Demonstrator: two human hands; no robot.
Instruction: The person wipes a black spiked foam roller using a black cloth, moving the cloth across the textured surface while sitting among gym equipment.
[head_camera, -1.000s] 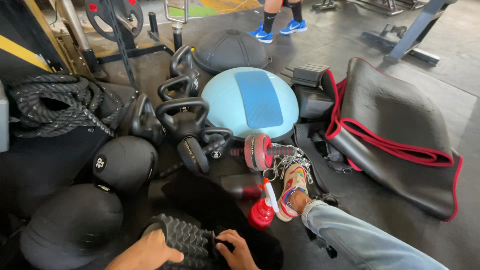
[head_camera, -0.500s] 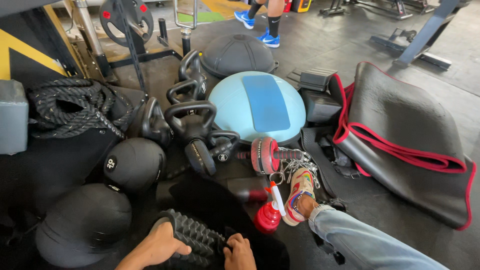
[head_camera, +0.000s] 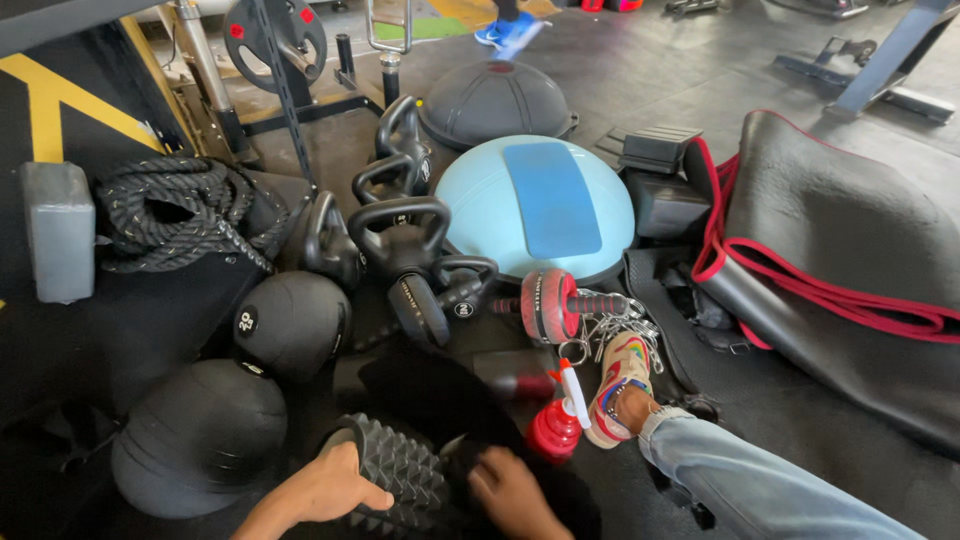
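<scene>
My left hand (head_camera: 325, 487) grips the left end of a black ridged foam roller (head_camera: 400, 475) that lies on the floor at the bottom of the head view. On the roller's right end rests my right hand (head_camera: 510, 492), blurred, its fingers curled onto the roller or the dark cloth beside it. A red spray bottle (head_camera: 553, 428) with a white nozzle stands just right of my right hand. My leg in blue jeans (head_camera: 740, 480) and a colourful shoe (head_camera: 617, 388) stretch out beside the bottle.
Two black medicine balls (head_camera: 200, 435) (head_camera: 292, 322) lie left. Behind are black kettlebells (head_camera: 400, 240), a red ab wheel (head_camera: 548, 305), a blue balance dome (head_camera: 540, 205), a grey dome (head_camera: 497, 100), coiled battle rope (head_camera: 170, 210), a folded black mat with red trim (head_camera: 850, 240). Another person's blue shoe (head_camera: 510, 30) shows at the top.
The camera has tilted down and closer. My left hand has closed further round the roller's end, and my right hand has shifted slightly along its right end.
</scene>
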